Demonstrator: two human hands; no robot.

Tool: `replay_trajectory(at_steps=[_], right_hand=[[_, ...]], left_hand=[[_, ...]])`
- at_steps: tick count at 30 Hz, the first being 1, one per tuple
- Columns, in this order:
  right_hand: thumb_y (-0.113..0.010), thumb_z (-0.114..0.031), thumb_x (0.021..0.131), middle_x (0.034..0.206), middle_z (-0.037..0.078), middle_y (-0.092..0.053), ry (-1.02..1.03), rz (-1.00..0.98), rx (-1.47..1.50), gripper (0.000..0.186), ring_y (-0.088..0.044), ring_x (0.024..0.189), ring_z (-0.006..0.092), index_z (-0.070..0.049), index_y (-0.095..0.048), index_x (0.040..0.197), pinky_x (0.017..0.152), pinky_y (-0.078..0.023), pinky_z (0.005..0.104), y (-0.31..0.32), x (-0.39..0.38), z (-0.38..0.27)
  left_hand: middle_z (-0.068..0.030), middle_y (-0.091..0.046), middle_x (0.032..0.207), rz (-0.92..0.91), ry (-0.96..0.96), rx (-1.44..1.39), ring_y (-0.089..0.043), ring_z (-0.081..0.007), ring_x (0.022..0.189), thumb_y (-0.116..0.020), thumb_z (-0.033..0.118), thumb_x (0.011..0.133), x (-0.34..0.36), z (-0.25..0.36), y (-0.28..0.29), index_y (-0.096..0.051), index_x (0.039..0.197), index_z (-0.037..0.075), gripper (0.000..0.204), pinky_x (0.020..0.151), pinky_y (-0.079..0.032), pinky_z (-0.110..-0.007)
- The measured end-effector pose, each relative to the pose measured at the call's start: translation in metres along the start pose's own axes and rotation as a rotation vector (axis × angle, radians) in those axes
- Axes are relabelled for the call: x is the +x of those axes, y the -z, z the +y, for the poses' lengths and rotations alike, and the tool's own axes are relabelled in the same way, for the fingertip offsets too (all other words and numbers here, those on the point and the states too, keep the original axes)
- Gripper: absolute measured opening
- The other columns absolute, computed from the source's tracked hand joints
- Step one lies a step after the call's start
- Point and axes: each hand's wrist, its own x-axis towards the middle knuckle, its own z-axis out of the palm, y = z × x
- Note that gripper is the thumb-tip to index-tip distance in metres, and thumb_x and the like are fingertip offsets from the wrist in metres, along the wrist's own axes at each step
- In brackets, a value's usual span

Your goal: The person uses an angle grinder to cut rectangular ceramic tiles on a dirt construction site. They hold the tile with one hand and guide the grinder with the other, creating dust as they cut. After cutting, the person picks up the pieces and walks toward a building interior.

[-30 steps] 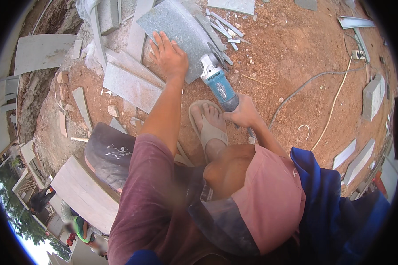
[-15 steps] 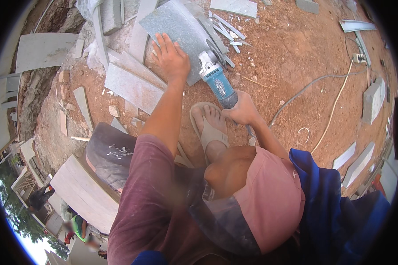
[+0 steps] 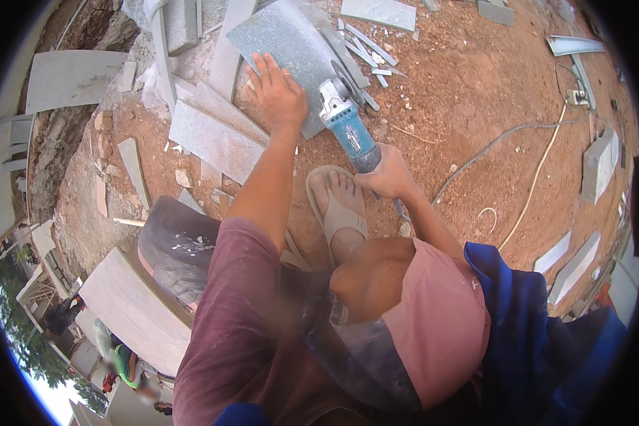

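My left hand [image 3: 277, 94] lies flat with its fingers stretched over the lower left part of a grey stone tile [image 3: 291, 42]. In my right hand [image 3: 388, 172] is the rear end of a blue angle grinder [image 3: 352, 133] with a silver head. Its round disc [image 3: 346, 79] stands on edge at the tile's right edge; whether it touches the stone I cannot tell. A narrow grey strip [image 3: 346, 57] lies along that same edge. My sandalled foot [image 3: 339, 202] rests on the soil just below the grinder.
Thin stone offcuts [image 3: 373, 48] are scattered right of the tile. Other slabs [image 3: 214, 140] lie to the left. A grey cord [image 3: 486, 153] and a pale cord [image 3: 534, 181] cross the reddish soil toward a socket box [image 3: 576, 96]. People [image 3: 124, 363] are at the far lower left.
Hardly anything differs. The view has shifted slightly; my left hand stays on the tile and my right hand keeps the grinder at the same edge.
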Motion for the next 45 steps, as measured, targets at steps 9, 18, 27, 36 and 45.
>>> replay_trajectory(at_steps=[9,18,27,36,45], right_hand=[[-0.082,-0.024,0.066,0.088,0.020,-0.073,0.006,-0.005,0.003,0.048,-0.070,0.081,0.0286,0.006,-0.069,0.101,0.081,-0.056,0.0404,0.005,0.003,-0.013],[-0.083,-0.028,0.065,0.093,0.027,-0.074,0.005,-0.026,-0.016,0.050,-0.073,0.088,0.0414,0.004,-0.070,0.102,0.083,-0.058,0.0439,0.003,0.014,-0.016],[-0.084,-0.029,0.064,0.090,0.028,-0.074,0.021,-0.013,-0.042,0.048,-0.073,0.088,0.0434,0.005,-0.071,0.097,0.081,-0.058,0.0452,0.003,0.020,-0.022],[-0.084,-0.028,0.063,0.090,0.028,-0.074,0.059,0.020,-0.038,0.048,-0.074,0.088,0.0425,0.006,-0.070,0.094,0.081,-0.058,0.0453,-0.002,0.030,-0.021],[-0.084,-0.028,0.064,0.094,0.027,-0.075,0.027,0.002,-0.031,0.052,-0.075,0.091,0.0384,0.007,-0.070,0.098,0.084,-0.058,0.0434,-0.002,0.039,-0.024]], left_hand=[[-0.0195,-0.030,0.172,-0.001,-0.008,-0.034,-0.026,-0.0469,0.157,-0.046,0.024,0.109,-0.001,0.001,0.000,-0.041,0.160,0.001,0.056,0.125,-0.018,-0.066],[-0.0196,-0.030,0.172,-0.013,-0.007,-0.007,-0.025,-0.0470,0.158,-0.045,0.024,0.109,0.000,-0.001,0.001,-0.040,0.160,0.001,0.057,0.125,-0.018,-0.066],[-0.0204,-0.029,0.172,-0.007,-0.015,-0.012,-0.026,-0.0474,0.157,-0.045,0.023,0.108,0.000,0.000,0.000,-0.039,0.160,0.001,0.057,0.125,-0.018,-0.067],[-0.0211,-0.031,0.171,0.011,-0.035,0.009,-0.028,-0.0481,0.156,-0.049,0.023,0.107,0.000,-0.003,0.000,-0.042,0.159,0.000,0.057,0.123,-0.021,-0.067],[-0.0177,-0.035,0.170,0.059,-0.035,0.012,-0.032,-0.0470,0.155,-0.048,0.027,0.109,-0.002,-0.005,-0.004,-0.046,0.158,0.005,0.054,0.123,-0.024,-0.066]])
